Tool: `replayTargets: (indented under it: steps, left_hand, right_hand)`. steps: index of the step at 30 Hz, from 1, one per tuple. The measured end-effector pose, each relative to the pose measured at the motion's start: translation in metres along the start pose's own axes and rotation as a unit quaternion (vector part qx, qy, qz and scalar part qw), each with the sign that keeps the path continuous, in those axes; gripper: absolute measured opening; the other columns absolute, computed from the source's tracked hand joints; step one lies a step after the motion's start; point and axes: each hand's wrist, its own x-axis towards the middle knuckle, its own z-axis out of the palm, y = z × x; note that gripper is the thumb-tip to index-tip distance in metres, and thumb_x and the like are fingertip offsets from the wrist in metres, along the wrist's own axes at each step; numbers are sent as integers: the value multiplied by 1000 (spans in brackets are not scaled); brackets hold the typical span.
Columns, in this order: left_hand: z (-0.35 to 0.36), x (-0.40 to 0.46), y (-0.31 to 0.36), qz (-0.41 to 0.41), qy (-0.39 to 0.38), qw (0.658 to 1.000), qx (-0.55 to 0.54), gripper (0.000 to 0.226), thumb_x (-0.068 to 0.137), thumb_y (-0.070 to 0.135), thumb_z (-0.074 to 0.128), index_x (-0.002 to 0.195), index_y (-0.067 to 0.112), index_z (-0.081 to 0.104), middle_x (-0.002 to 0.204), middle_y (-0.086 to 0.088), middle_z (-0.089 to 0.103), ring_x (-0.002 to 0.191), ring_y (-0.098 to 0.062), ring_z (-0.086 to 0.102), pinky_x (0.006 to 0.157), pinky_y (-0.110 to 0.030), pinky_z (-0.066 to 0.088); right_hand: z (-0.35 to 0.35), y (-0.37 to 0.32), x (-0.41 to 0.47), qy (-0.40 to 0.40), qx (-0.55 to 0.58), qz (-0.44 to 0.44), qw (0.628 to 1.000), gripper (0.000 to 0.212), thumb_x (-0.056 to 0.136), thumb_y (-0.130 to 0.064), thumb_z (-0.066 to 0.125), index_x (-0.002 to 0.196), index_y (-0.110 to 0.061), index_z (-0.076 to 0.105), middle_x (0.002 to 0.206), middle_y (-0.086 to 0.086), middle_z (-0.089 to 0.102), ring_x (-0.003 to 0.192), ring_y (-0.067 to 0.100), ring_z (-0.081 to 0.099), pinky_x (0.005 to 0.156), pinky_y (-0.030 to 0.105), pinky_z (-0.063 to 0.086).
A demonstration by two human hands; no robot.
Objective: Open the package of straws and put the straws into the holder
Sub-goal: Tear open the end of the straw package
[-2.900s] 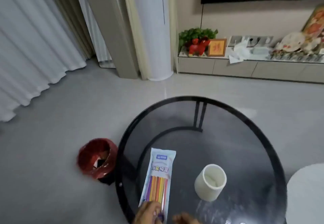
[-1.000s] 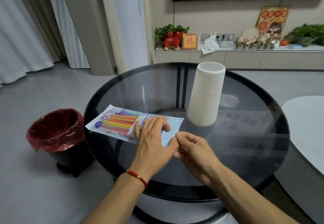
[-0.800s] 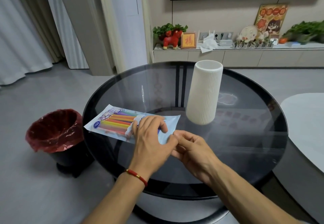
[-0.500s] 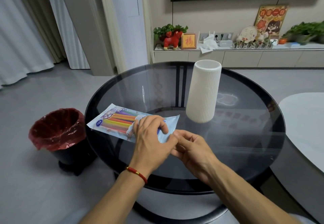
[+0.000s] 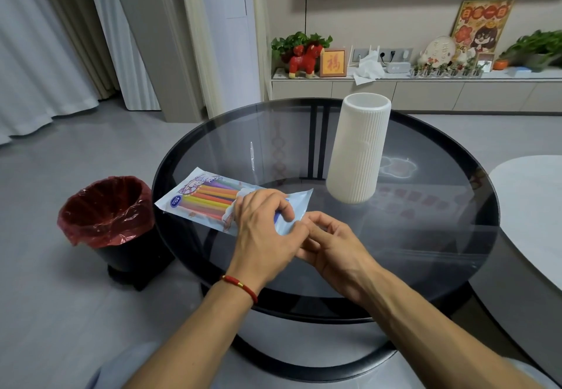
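The left hand (image 5: pixel 261 230) lies over the near-right end of the straw package (image 5: pixel 213 200), fingers curled and pinching its edge. The right hand (image 5: pixel 331 245) meets it there, fingertips closed on the same corner (the exact grip is hidden behind the left hand). The package lies flat on the left side of the round glass bench (image 5: pixel 425 236), coloured straws showing inside. The ribbed white holder (image 5: pixel 359 151) stands upright further right, apart. 1 red-lined bin (image 5: pixel 106 215) sits on the floor left.
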Motion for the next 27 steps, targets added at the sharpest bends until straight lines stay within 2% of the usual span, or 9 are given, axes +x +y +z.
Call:
replayTargets:
  steps: [3, 7, 9, 11, 14, 17, 19, 24, 27]
  left_hand:
    - [1, 2, -1, -12, -21, 999, 33, 20, 74, 27, 71, 72, 16, 55, 96, 5, 61, 100, -8, 46, 98, -45, 39]
    - [-4, 4, 0, 29, -114, 984, 132, 7, 83, 19, 60, 79, 14, 57, 108, 1, 57, 109, -16, 46, 99, -45, 41]
    - [-6, 3, 0, 51, -164, 968, 181, 11, 91, 18, 52, 95, 12, 60, 122, -2, 53, 117, -20, 45, 101, -45, 40]
    - [-7, 3, 2, 59, -186, 959, 204, 17, 94, 17, 47, 105, 10, 58, 128, -2, 49, 121, -21, 43, 103, -44, 39]
    - [-8, 2, 7, 53, -191, 961, 190, 18, 92, 14, 48, 107, 8, 58, 130, -4, 50, 122, -22, 43, 104, -44, 39]
    - [-10, 1, 11, 41, -184, 964, 189, 20, 89, 15, 51, 105, 7, 60, 132, -3, 50, 121, -23, 44, 100, -44, 41]
    - [-10, 0, 14, 34, -176, 966, 189, 22, 87, 16, 53, 104, 6, 61, 132, -3, 50, 120, -23, 45, 97, -44, 42]
    - [-8, 0, 17, 14, -171, 971, 169, 24, 86, 14, 56, 107, 4, 62, 132, -2, 50, 121, -23, 44, 96, -44, 43]
    - [-5, -1, 18, 7, -181, 969, 167, 25, 89, 16, 54, 109, 3, 62, 133, -3, 49, 123, -23, 43, 100, -46, 41]
  right_hand:
    - [2, 2, 1, 21, -94, -35, 995, 21, 105, -4, 58, 87, -4, 69, 74, 11, 68, 65, 16, 71, 66, 28, 62]
    - [2, 5, 1, 48, -239, -83, 966, 20, 102, -4, 52, 84, -5, 61, 58, 2, 62, 52, 15, 62, 61, 32, 56]
    - [2, 3, 1, 54, -300, -92, 948, 13, 93, -14, 56, 83, -7, 61, 57, 2, 67, 53, 15, 63, 60, 34, 55]
    - [2, 0, 1, 65, -340, -92, 934, 19, 78, -28, 59, 81, -9, 61, 59, 5, 72, 52, 16, 63, 56, 32, 54]
    - [3, -4, 3, 80, -367, -84, 923, 32, 66, -41, 61, 78, -12, 61, 61, 8, 75, 49, 13, 65, 46, 24, 48]
    - [3, -5, 6, 91, -376, -76, 919, 32, 60, -43, 62, 72, -14, 59, 59, 8, 75, 44, 8, 62, 43, 18, 43]
    - [3, -7, 7, 91, -384, -75, 916, 31, 59, -43, 63, 70, -14, 59, 59, 9, 75, 44, 9, 62, 43, 20, 43]
    - [1, -14, 5, 84, -415, -81, 902, 23, 69, -34, 66, 69, -12, 61, 57, 8, 75, 41, 7, 60, 41, 21, 43]
    - [0, -15, 4, 73, -379, -50, 921, 16, 81, -23, 60, 74, -10, 60, 56, 4, 72, 47, 14, 64, 40, 26, 42]
